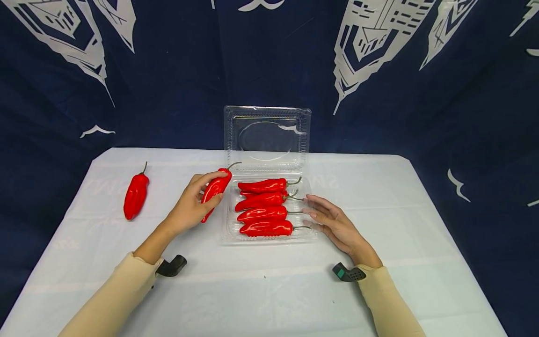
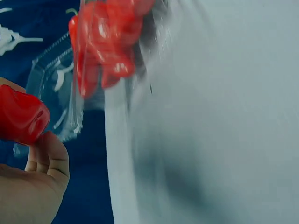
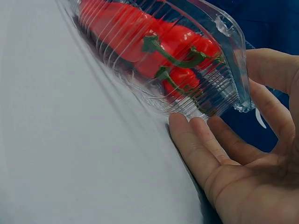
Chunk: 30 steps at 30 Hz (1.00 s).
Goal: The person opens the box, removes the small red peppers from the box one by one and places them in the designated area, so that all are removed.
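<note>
My left hand (image 1: 194, 202) grips a red chili pepper (image 1: 215, 188) between thumb and fingers, just left of a clear plastic clamshell container (image 1: 229, 234). In the left wrist view the smooth lower end of this pepper (image 2: 23, 115) shows. Inside the container several red chili peppers (image 1: 264, 228) lie in a stack of rows, green stems to the right. At the container's right wall rests my right hand (image 1: 337, 227), fingers spread and nearly straight. The right wrist view has its fingertips (image 3: 180, 122) against the ribbed side, with the thumb up by the rim.
Another red chili pepper (image 1: 136, 196) lies alone on the left of the white-covered table (image 1: 261, 290). The container's clear lid (image 1: 267, 135) stands raised at the back, near the table's far edge. Behind hangs a dark blue patterned cloth (image 1: 273, 56).
</note>
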Tool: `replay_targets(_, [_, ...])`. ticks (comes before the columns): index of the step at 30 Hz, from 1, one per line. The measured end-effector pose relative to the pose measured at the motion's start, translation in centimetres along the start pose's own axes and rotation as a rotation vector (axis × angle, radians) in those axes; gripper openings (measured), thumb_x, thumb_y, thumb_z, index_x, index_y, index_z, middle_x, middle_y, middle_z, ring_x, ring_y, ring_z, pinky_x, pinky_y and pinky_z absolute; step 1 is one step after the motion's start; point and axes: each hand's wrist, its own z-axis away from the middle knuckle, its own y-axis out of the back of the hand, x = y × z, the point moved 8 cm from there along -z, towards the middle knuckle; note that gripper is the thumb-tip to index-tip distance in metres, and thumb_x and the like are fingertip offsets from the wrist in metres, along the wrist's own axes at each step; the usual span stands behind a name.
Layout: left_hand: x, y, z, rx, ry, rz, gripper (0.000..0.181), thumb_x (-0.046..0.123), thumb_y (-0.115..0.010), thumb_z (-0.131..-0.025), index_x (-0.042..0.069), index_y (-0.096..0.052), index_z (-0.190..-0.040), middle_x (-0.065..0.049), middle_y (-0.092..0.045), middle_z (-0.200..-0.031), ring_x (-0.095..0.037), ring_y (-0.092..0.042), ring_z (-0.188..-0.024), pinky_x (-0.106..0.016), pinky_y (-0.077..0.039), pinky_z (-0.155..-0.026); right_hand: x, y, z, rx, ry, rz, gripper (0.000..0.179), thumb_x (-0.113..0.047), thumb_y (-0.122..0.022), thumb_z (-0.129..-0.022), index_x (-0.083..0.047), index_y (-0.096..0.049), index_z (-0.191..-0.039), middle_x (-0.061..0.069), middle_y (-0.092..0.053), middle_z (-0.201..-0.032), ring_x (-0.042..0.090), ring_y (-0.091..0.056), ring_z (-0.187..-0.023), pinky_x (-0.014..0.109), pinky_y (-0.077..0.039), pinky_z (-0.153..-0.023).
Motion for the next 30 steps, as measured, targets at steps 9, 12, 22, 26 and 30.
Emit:
replay_targets(9, [-3.2, 3.1, 0.1, 0.117, 0.128, -0.057, 0.056, 0.009, -0.063, -0.096, 0.020, -0.045, -0.148, -0.022, -0.045, -0.132, -0.029, -0.049, -0.102, -0.027, -0.054, -0.067, 0.1, 0.0, 0.0, -0.005, 0.000, -0.003, 0.057, -0.009, -0.056, -0.102, -0.004, -0.034, -0.154, 0.017, -0.023, -0.162, 0.019, -0.049, -0.136, 0.035, -0.050, -0.103])
replay_targets(12, [-4.2, 4.2, 0.4, 0.165, 0.166, -0.095, 0.057, 0.010, -0.062, -0.097, 0.019, -0.043, -0.150, -0.023, -0.045, -0.132, -0.028, -0.048, -0.101, -0.027, -0.053, -0.069, 0.1, 0.0, 0.0, -0.007, 0.001, 0.000, 0.057, -0.009, -0.056, -0.102, -0.003, -0.033, -0.154, 0.017, -0.024, -0.162, 0.019, -0.049, -0.136, 0.035, -0.050, -0.104])
replay_targets(22, [-5.0, 7.3, 1.4, 0.261, 0.174, -0.235, 0.056, 0.009, -0.060, -0.096, 0.015, -0.045, -0.149, -0.025, -0.049, -0.136, -0.034, -0.050, -0.104, -0.029, -0.050, -0.068, 0.0, 0.0, 0.1, 0.009, -0.004, 0.001, 0.059, -0.008, -0.056, -0.101, -0.003, -0.031, -0.154, 0.017, -0.023, -0.163, 0.018, -0.048, -0.136, 0.034, -0.051, -0.102])
replay_targets(26, [-5.4, 8.3, 1.8, 0.315, 0.177, -0.271, 0.055, 0.007, -0.061, -0.092, 0.014, -0.049, -0.146, -0.023, -0.053, -0.131, -0.032, -0.050, -0.100, -0.030, -0.047, -0.068, -0.1, -0.2, 0.1, 0.003, -0.003, 0.003, 0.059, -0.008, -0.056, -0.102, -0.003, -0.031, -0.155, 0.017, -0.023, -0.163, 0.018, -0.047, -0.137, 0.034, -0.051, -0.103])
replay_targets(30, [-5.8, 8.9, 2.0, 0.359, 0.192, -0.306, 0.054, 0.006, -0.061, -0.089, 0.013, -0.054, -0.142, -0.023, -0.055, -0.125, -0.029, -0.049, -0.095, -0.034, -0.045, -0.069, 0.0, -0.1, 0.1, 0.001, -0.001, 0.001, 0.060, -0.008, -0.055, -0.102, -0.002, -0.030, -0.155, 0.016, -0.023, -0.162, 0.019, -0.046, -0.138, 0.034, -0.051, -0.103])
